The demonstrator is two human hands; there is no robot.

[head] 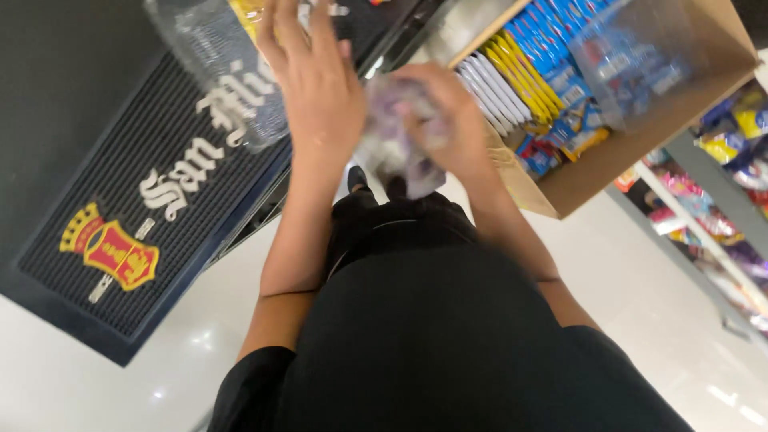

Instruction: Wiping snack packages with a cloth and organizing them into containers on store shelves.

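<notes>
My right hand grips a crumpled clear plastic wrapper with purple items inside, held in front of my body. My left hand reaches forward with its fingers spread, its palm near the wrapper and against a large clear plastic bag that lies over the black mat. Motion blur hides the detail of the wrapper's contents.
A black rubber mat with a red and yellow crest covers a counter at left. A cardboard box at right holds rows of blue, yellow and white packets. Shelves with colourful snack packs run along the far right. White floor lies below.
</notes>
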